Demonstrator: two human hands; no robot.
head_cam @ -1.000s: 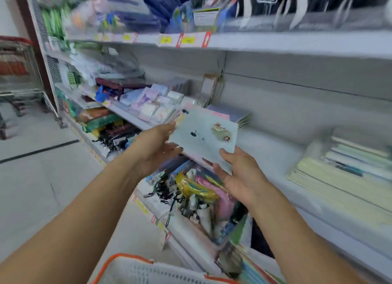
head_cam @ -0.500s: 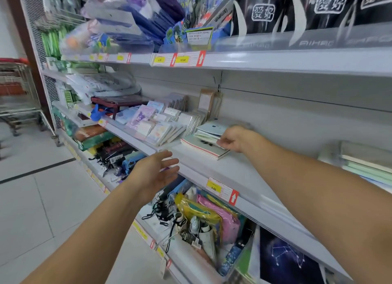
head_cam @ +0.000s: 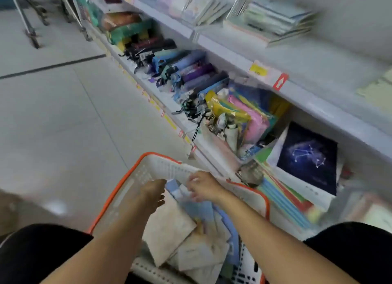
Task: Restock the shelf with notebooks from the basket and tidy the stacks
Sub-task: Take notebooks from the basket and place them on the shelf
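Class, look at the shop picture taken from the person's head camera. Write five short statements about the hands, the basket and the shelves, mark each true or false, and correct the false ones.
1. Both hands reach into the white plastic basket with the orange rim. True.
2. The basket is empty. False: pale blue and beige notebooks lie loose inside it.
3. The right hand rests on the shelf stack. False: it is down in the basket, fingers at a pale blue notebook.
4. A stack of pale notebooks lies on the upper white shelf. True.
5. The left hand grips the basket's rim. False: it is inside the basket, by the notebooks.
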